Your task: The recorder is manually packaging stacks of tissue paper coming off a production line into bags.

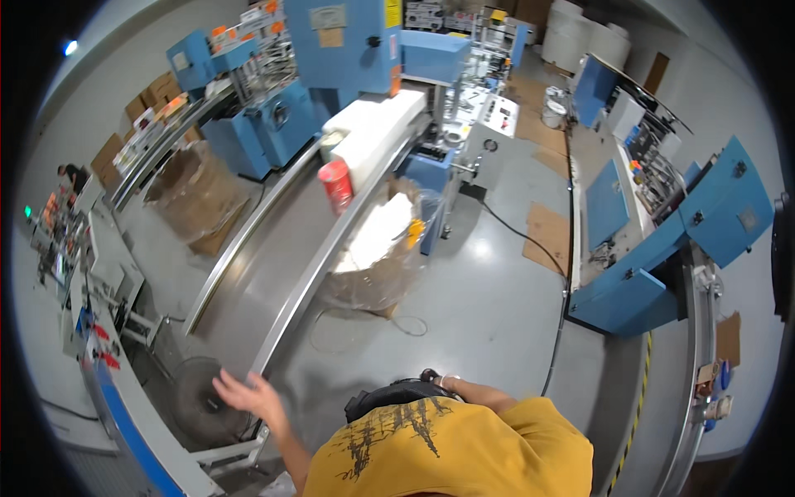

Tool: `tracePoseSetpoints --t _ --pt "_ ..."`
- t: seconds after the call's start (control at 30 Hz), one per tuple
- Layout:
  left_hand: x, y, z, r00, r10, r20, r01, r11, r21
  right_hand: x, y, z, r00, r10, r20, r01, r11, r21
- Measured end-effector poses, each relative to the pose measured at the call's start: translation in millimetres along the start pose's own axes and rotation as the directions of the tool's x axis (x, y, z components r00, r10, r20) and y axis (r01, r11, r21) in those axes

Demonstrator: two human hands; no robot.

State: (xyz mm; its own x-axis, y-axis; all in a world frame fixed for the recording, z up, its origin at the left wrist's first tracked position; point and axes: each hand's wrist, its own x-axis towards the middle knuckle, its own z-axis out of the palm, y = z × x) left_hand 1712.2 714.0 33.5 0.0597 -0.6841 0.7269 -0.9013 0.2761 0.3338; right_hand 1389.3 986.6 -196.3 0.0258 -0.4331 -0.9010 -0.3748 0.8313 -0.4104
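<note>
My left hand (248, 396) is raised beside the near end of a long grey conveyor (273, 248), fingers spread and nothing in them. Farther up the belt stands a red can (335, 186), well beyond my reach in this view. A long white block or cover (377, 137) lies right behind the can, under a blue machine housing (344, 41). My right hand (439, 378) is down at my waist by a black pouch (397, 398); its fingers are mostly hidden, so what they do does not show.
A plastic-lined bin (377, 277) with white material stands right of the conveyor. A cardboard box lined with plastic (195, 190) is to its left. Blue machines with doors ajar (633, 302) line the right side. A black cable (517, 232) crosses the floor. Another person (73, 176) is far left.
</note>
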Motion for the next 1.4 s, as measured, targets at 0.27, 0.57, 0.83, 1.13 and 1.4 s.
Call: tracePoseSetpoints --t 0.27,0.57,0.83,1.13,1.4 --pt "17.8 182.6 166.3 0.948 0.143 0.283 -0.05 0.948 -0.313 -10.2 153.0 -85.1 0.815 0.081 -0.574 0.083 0.964 0.254" --pt "44.1 236.1 247.5 0.869 -0.151 0.471 0.101 0.986 0.129 -51.6 213.6 -47.0 0.858 0.179 -0.481 0.015 0.928 0.371" --pt "51.5 249.0 255.3 0.915 -0.192 0.356 0.114 0.967 0.228 -23.2 233.2 -156.1 0.909 -0.066 -0.411 0.183 0.95 0.252" --pt "50.6 264.2 240.4 0.88 -0.34 0.331 0.244 0.922 0.299 69.5 204.5 -315.4 0.899 -0.301 -0.318 0.387 0.886 0.256" --pt "45.9 259.2 240.4 0.901 -0.324 0.289 0.235 0.923 0.304 54.4 42.6 -404.2 0.497 -0.318 -0.807 0.553 0.833 0.013"
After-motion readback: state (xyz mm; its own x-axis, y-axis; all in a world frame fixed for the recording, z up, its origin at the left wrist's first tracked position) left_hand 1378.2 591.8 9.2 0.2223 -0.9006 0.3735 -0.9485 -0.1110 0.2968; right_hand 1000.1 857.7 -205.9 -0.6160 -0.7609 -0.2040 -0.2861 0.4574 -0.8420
